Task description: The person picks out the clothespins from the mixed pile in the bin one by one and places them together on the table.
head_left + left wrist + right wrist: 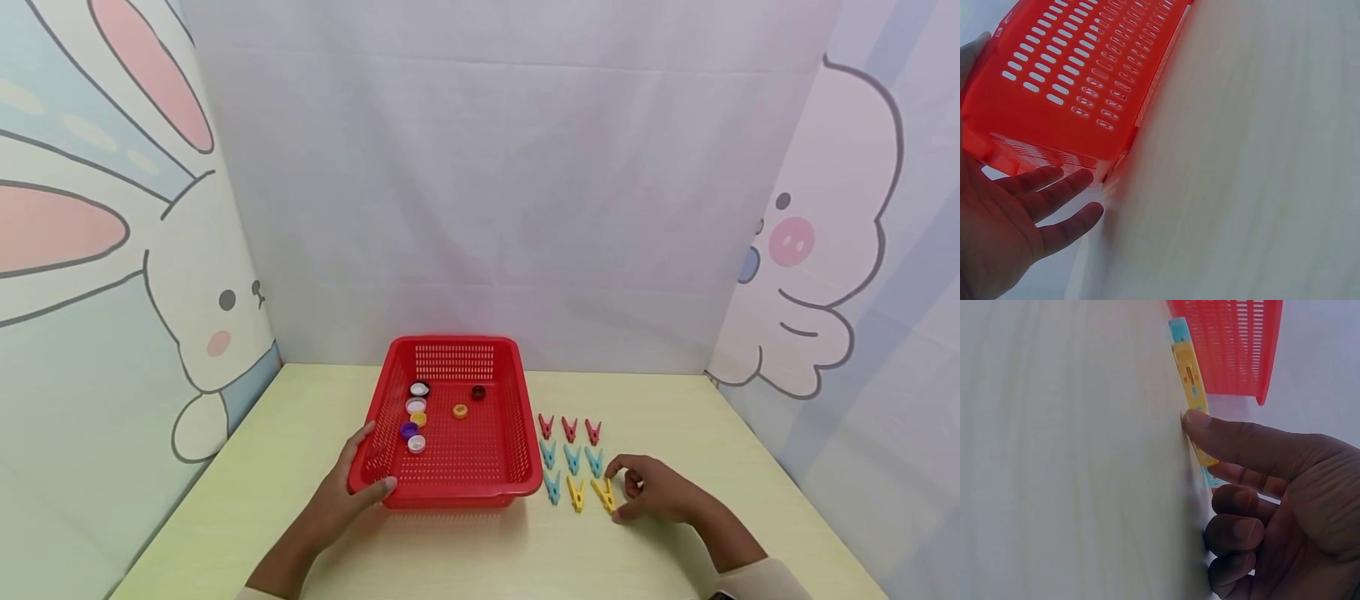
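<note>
A red plastic basket [525, 417] stands on the table. My left hand [337, 500] holds its near left corner, thumb on the front rim and fingers along the left side. In the left wrist view, several fingers [1063, 194] spread beside the basket wall. To the basket's right, small clothespins lie in three rows: red ones [570, 429] at the back, light blue ones [572, 460] in the middle, and a light blue one [552, 487] with two yellow ones in front. My right hand [656, 492] pinches the rightmost yellow clothespin [603, 495] between thumb and index finger, close over the table.
Inside the basket are several bottle caps: white, yellow [418, 419] and purple [408, 430] ones along the left, an orange one [460, 411] in the middle and a dark one [478, 392] behind. A grey-white curtain [495, 208] hangs behind the table, with cartoon-printed cloths at both sides.
</note>
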Tool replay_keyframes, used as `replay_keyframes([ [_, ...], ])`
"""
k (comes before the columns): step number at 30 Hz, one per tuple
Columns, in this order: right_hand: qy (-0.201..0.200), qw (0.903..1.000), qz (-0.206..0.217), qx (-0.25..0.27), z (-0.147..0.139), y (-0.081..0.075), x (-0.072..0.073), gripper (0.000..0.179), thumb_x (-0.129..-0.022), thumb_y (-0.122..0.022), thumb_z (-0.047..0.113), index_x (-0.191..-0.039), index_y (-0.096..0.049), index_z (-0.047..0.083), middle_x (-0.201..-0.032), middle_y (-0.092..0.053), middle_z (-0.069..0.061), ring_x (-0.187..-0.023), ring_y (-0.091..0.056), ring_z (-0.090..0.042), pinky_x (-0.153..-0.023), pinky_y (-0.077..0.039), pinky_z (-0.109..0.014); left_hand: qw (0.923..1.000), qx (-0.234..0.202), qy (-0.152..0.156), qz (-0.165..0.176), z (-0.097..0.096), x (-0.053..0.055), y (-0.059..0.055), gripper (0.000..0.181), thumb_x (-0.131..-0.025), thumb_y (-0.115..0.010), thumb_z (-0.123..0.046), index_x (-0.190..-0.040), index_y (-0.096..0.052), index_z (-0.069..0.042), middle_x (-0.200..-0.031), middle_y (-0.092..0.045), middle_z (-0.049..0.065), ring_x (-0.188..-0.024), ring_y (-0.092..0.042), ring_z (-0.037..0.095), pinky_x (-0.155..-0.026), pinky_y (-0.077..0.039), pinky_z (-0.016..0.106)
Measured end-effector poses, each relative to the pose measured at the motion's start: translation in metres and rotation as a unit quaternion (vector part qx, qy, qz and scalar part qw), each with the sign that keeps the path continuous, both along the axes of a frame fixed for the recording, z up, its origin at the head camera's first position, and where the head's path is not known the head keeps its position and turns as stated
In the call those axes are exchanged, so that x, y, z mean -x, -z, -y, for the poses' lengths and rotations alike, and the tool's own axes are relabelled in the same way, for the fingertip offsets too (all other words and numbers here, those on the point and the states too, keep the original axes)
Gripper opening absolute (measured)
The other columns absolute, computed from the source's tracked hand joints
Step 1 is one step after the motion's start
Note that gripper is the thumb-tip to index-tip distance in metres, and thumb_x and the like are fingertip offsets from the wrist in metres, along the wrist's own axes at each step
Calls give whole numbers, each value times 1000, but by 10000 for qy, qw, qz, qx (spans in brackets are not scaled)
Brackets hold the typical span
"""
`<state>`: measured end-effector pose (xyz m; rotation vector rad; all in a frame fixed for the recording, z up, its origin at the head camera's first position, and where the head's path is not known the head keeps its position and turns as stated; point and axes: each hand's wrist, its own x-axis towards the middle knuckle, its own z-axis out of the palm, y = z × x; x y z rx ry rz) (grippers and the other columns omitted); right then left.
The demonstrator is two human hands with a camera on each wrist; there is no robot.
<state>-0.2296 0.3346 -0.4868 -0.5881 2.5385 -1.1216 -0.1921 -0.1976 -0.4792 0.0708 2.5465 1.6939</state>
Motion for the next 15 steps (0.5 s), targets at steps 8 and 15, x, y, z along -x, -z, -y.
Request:
replay_keyframes([
  [8, 199, 9994, -135, -244, 6, -2, -3, 51, -80, -97, 20, -118, -66, 8, -77, -51, 1, -65, -45, -7, -58, -36, -25, 10000, -9, 7, -5, 0, 0, 0, 109, -89, -89, -39, -171, -17, -32, -166, -43, 21, -139, -59, 39, -93, -69, 46],
  [15, 308, 9987, -166, -358, 7, -2, -4, 53, -79, -98, 20, -119, -65, 9, -77, -52, 0, -66, -46, -9, -58, -35, -25, 10000, -38, 33, -72, -1, -2, 0, 110, -89, -88, -40, -172, -16, -31, -168, -41, 21, -141, -58, 39, -94, -69, 46],
])
